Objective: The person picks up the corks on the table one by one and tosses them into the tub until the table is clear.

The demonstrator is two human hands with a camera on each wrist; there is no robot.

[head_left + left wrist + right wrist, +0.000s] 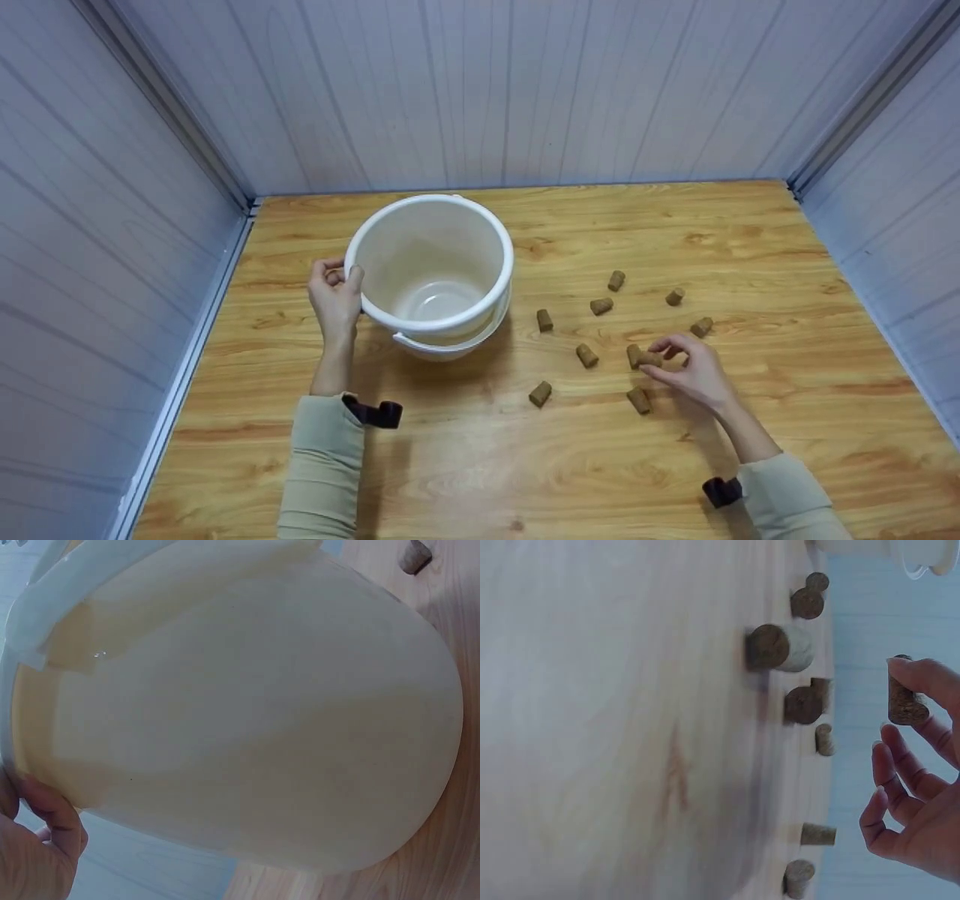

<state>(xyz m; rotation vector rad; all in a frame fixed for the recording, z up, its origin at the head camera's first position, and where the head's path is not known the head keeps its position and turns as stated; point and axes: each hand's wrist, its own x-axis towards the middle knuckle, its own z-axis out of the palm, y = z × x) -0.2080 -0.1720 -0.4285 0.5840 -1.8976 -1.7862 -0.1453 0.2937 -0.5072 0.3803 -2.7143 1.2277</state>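
A white plastic bucket (431, 262) with a white handle stands tilted slightly toward the camera at left centre. My left hand (337, 300) grips its rim from the left, thumb at the top edge and fingers outside. The left wrist view shows the bucket's side wall (247, 705) large, with part of the left hand (41, 840) at the rim. On the right, my right hand (694, 371) pinches a brown cork stopper (650, 360) between thumb and fingers. A second cork (634, 355) shows right against it. In the right wrist view, the pinched cork (901, 694) appears above the tabletop.
Several more corks lie scattered on the wooden table (465, 465) between the bucket and the right hand, among them a cork (540, 394) nearest the front and a cork (701, 326) at the right. A pale panel wall (480, 97) rises behind, with side walls left and right.
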